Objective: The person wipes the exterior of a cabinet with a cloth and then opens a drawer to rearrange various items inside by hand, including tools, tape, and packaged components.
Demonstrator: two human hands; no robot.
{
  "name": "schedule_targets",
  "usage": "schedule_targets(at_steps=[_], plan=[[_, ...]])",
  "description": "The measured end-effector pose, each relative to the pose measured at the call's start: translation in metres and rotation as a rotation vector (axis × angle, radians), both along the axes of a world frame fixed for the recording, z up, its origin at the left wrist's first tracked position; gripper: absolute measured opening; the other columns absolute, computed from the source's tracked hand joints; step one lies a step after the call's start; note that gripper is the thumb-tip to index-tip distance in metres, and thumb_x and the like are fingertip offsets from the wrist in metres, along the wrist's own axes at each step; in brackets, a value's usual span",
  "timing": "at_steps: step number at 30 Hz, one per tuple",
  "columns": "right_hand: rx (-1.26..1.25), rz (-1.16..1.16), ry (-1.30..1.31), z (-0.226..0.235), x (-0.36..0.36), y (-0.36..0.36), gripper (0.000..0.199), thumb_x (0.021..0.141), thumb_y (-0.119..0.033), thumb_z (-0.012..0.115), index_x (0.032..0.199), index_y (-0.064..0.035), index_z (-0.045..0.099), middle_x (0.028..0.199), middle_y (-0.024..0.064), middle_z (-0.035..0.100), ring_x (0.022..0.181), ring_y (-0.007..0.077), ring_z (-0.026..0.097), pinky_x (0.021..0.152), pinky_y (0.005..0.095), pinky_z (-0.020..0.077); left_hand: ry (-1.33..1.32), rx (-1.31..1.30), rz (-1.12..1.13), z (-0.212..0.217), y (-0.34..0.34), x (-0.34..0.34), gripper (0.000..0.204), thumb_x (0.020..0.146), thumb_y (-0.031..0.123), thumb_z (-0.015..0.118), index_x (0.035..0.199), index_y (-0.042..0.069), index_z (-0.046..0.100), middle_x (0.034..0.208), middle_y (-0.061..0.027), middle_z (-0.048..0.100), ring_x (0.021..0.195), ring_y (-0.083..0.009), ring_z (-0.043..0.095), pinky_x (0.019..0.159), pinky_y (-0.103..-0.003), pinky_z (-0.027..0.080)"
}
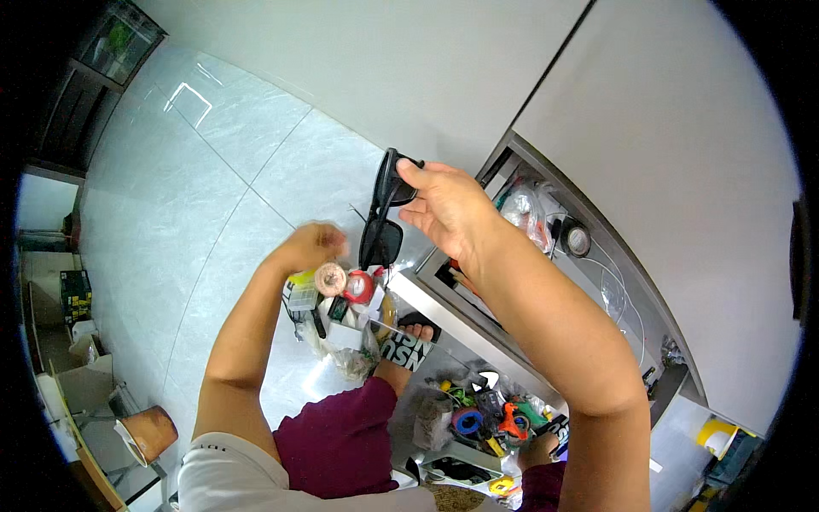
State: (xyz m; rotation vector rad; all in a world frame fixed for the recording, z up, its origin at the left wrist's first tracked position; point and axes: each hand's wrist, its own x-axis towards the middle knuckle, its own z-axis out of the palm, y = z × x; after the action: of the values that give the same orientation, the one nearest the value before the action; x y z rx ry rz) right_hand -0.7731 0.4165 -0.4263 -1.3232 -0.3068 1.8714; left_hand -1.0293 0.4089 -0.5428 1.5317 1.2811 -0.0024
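Black sunglasses (pixel 381 209) hang upright from my right hand (pixel 439 200), whose thumb and fingers pinch one lens end. My left hand (pixel 316 246) is to the left of the sunglasses and apart from them. Its fingers look curled but are smeared by motion, so what they do is unclear. Just below it lies a pile of small things on the floor, with a tan tape roll (pixel 331 279), a red tape roll (pixel 358 288), small boxes and a clear plastic bag (pixel 351 363).
An open drawer (pixel 478 328) juts from the grey cabinet (pixel 674 154). Behind my right forearm, the cabinet holds a black tape roll (pixel 576 238), white cable and plastic bags. Between my feet lie a blue tape roll (pixel 467 421) and tools. A brown bin (pixel 152 433) stands left.
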Motion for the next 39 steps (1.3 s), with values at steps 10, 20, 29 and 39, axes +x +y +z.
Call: schedule_targets(at_steps=[10,20,29,39], plan=[[0.352,0.004,0.324,-0.028,0.032,-0.002,0.027,0.084,0.009,0.044,0.109,0.0038,0.052,0.108,0.0157,0.058,0.104,0.023,0.055,0.094,0.0345,0.0441,-0.932,-0.759,0.641,0.056,-0.016,0.06,0.036,0.094,0.027,0.052,0.118,-0.001,0.054,0.099,-0.0128,0.064,0.081,-0.0206,0.065,0.068,-0.032,0.057],[0.174,0.037,-0.076,-0.028,0.06,-0.04,0.044,0.09,0.001,0.042,0.133,-0.0031,0.039,0.126,0.017,0.05,0.109,0.0237,0.054,0.096,0.0325,0.0437,-0.666,-0.255,0.869,0.021,0.008,0.066,0.026,0.085,-0.004,0.057,0.11,0.001,0.056,0.1,-0.0083,0.064,0.084,-0.0164,0.063,0.073,-0.027,0.055],[0.049,-0.031,-0.207,-0.039,0.141,-0.098,0.03,0.089,-0.002,0.053,0.119,-0.0029,0.051,0.102,0.0103,0.063,0.083,0.0144,0.061,0.078,0.0274,0.0508,-0.662,-0.468,1.34,-0.104,0.043,0.129,0.029,0.083,-0.012,0.051,0.108,0.002,0.05,0.101,-0.0117,0.053,0.092,-0.0248,0.058,0.08,-0.036,0.058],[-0.015,-0.209,-0.226,-0.049,0.195,-0.122,0.025,0.088,-0.003,0.055,0.112,-0.001,0.056,0.094,0.0099,0.066,0.076,0.0142,0.061,0.07,0.0261,0.0523,-0.445,-0.509,1.263,-0.14,0.062,0.163,0.023,0.085,-0.009,0.049,0.107,-0.002,0.052,0.1,-0.0161,0.056,0.084,-0.0282,0.061,0.066,-0.033,0.061]])
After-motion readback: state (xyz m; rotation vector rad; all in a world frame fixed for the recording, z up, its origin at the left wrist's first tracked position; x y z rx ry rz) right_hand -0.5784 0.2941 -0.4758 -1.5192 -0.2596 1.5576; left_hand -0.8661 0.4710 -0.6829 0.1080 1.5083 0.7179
